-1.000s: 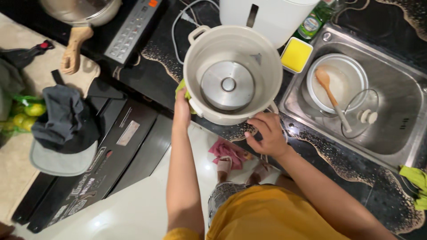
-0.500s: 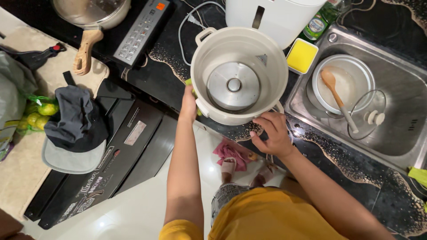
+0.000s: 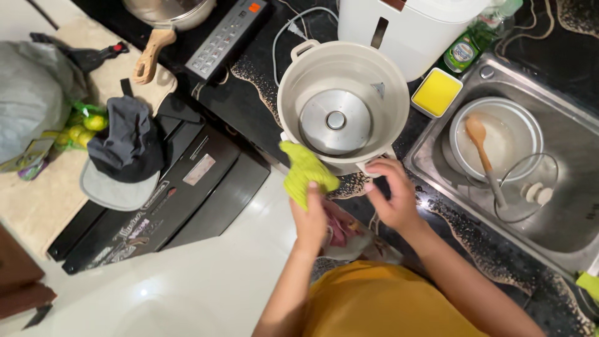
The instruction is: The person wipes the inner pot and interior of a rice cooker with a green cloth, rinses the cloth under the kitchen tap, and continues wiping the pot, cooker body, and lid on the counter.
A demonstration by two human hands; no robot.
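Cooker body at bench edge, both hands engaged.
Left hand (image 3: 310, 219) grips green cloth (image 3: 305, 171); right hand (image 3: 393, 196) apparently touches the white cooker body (image 3: 343, 106) handle.
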